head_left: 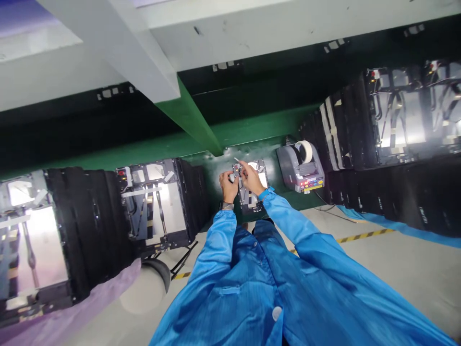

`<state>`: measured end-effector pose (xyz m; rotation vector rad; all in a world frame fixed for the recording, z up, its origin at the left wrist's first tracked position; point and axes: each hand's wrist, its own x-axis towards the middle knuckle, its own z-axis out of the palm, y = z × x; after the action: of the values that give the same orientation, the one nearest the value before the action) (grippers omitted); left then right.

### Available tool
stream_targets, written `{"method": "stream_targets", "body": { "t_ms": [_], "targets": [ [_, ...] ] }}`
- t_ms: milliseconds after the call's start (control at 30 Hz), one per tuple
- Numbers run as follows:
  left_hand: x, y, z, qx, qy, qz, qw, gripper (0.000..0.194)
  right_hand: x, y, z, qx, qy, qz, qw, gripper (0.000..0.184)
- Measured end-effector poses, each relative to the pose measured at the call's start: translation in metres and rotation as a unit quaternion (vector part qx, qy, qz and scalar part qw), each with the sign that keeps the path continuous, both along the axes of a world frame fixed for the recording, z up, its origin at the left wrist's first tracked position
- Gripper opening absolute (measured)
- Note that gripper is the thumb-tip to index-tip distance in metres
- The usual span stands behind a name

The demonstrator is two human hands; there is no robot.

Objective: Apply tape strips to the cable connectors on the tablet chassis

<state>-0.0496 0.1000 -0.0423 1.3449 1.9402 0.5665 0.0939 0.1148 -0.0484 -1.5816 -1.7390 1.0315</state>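
The left hand (228, 187) and right hand (251, 179) have their fingers (243, 166) closed on a small part (236, 171), mostly hidden, above a dark panel (249, 203).

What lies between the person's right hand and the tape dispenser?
In the head view, the edge of a metal-framed panel lies next to the right hand, then a strip of green surface before the tape dispenser.
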Motion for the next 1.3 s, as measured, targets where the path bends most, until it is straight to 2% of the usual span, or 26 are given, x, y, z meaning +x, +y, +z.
{"method": "stream_targets", "body": {
  "t_ms": [267,333,500,633,800,1033,1300],
  "targets": [
    [0.001,-0.001,0.003,0.002,0.012,-0.004,1.000,0.024,0.003,0.007,0.001,-0.013,0.017,0.013,1.000,0.066],
    [0.001,-0.001,0.003,-0.001,0.015,-0.010,1.000,0.022,0.002,0.009,0.002,0.003,0.015,0.022,1.000,0.064],
    [0.000,0.001,0.001,0.001,0.018,-0.018,1.000,0.021,0.001,0.022,0.004,0.036,-0.036,0.085,0.995,0.059],
    [0.000,0.004,-0.002,-0.005,0.017,-0.013,1.000,0.020,0.005,0.031,0.006,0.049,-0.072,0.135,0.987,0.062],
    [0.000,0.006,-0.003,-0.007,0.012,-0.006,1.000,0.018,0.010,0.035,0.007,0.050,-0.104,0.171,0.979,0.062],
    [0.000,0.009,-0.007,-0.005,0.018,0.004,1.000,0.020,0.013,0.027,0.006,0.023,-0.101,0.127,0.987,0.071],
    [-0.005,0.016,-0.024,0.023,-0.048,0.043,0.998,0.026,0.002,0.005,-0.004,0.044,-0.071,0.012,0.996,0.068]
  ]
}}
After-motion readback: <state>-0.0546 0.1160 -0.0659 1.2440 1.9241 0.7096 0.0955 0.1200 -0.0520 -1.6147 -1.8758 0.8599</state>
